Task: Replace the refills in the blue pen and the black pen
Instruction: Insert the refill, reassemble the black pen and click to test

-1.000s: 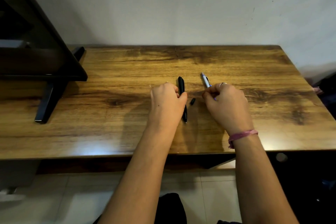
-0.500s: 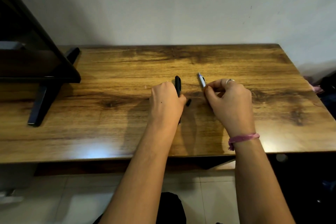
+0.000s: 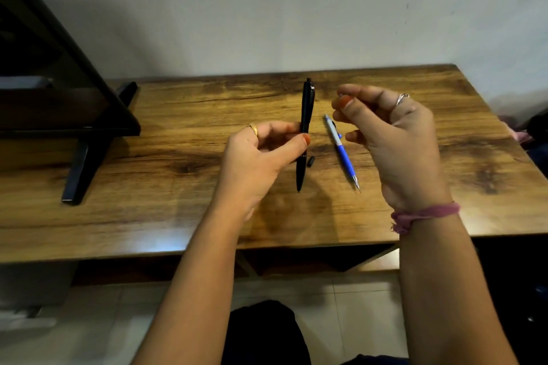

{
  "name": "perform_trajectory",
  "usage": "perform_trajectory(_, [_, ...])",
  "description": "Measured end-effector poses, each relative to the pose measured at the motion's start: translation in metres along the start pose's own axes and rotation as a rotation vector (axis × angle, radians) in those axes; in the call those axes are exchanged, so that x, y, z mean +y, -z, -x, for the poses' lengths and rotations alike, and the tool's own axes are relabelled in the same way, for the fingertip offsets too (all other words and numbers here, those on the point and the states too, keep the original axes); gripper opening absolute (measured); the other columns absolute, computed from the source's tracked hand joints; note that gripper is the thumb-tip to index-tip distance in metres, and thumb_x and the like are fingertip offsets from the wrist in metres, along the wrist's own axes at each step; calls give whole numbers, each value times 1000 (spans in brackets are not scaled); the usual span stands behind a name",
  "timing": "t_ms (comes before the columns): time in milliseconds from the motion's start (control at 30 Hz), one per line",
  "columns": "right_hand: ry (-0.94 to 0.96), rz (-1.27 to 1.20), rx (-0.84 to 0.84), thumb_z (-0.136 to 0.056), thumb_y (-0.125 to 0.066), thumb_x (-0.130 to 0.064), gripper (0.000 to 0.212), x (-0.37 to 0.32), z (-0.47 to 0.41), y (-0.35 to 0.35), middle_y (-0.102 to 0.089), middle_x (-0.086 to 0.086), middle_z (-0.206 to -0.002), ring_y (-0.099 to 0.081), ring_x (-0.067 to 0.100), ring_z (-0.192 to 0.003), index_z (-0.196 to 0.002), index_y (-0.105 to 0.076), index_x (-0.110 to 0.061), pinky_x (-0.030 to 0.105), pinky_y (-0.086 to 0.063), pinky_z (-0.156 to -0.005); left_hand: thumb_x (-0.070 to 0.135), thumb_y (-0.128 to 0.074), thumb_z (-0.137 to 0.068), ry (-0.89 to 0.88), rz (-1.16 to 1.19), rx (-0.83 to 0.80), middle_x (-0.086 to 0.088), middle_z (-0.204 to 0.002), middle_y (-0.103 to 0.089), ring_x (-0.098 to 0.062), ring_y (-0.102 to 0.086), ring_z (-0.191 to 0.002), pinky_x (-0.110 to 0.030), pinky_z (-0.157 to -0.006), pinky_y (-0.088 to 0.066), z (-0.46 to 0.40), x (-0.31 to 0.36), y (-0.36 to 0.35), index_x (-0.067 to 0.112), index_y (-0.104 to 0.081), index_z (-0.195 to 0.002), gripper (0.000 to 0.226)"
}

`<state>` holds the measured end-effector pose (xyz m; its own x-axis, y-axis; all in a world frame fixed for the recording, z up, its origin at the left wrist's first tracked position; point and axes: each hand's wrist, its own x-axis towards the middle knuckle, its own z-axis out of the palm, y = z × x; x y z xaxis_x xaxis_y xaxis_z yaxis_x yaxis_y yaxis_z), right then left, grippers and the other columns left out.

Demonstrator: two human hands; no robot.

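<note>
My left hand (image 3: 261, 154) pinches the black pen (image 3: 305, 127) near its middle between thumb and fingers and holds it nearly upright above the table, tip down. The blue pen (image 3: 342, 151) lies free on the wooden table (image 3: 178, 187), tip toward me, just right of the black pen. A small black piece (image 3: 310, 161) lies on the table between the two pens. My right hand (image 3: 394, 133) is raised above the blue pen with its fingers curled and thumb close to forefinger. A tiny speck shows at those fingertips; I cannot tell if it holds anything.
A black monitor (image 3: 44, 68) on a dark stand (image 3: 83, 163) takes up the table's left end. A white wall (image 3: 267, 9) backs the table. The table's front edge (image 3: 118, 252) is near my forearms, with tiled floor below.
My left hand has lifted the black pen off the table and stood it up. My right hand let go of the blue pen, which now lies on the table, and rose above it.
</note>
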<state>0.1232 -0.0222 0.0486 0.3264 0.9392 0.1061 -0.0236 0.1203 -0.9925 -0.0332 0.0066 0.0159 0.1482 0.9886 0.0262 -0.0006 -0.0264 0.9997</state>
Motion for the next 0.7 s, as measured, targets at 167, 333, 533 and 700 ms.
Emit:
perform_trajectory(167, [-45, -221, -86, -89, -62, -11, 14, -11, 5, -7, -76, 1, -94, -71, 15, -87, -101, -69, -14, 22, -52, -64, 7, -76, -77, -95, 30, -88, 6, -85, -76, -8, -71, -82, -18, -70, -53, 6, 1, 5, 21, -73, -90, 20])
perform_trajectory(333, [-56, -269, -131, -87, -65, -17, 15, -15, 5, -5, -75, 1, -98, -71, 20, -95, -101, -70, -18, 23, -52, -66, 5, -75, -77, -183, 11, -137, 10, -82, -75, -2, -69, -76, -14, -66, -51, 8, 2, 8, 22, -74, -90, 21])
perform_trajectory(533, [-93, -257, -195, -77, -70, -25, 19, -9, 3, -3, -74, -4, -92, -68, 12, -89, -95, -73, -21, 25, -50, -71, 4, -75, -77, -204, -33, -155, 10, -86, -76, -5, -70, -81, -15, -67, -52, 8, 0, 11, 20, -74, -91, 21])
perform_trajectory(700, [-115, -275, -207, -76, -69, -22, 20, -8, 2, -2, -74, -3, -91, -67, 11, -87, -96, -73, -19, 22, -50, -68, 2, -75, -76, -213, -34, -157, 9, -86, -76, -4, -70, -78, -14, -63, -51, 8, 0, 11, 16, -74, -91, 20])
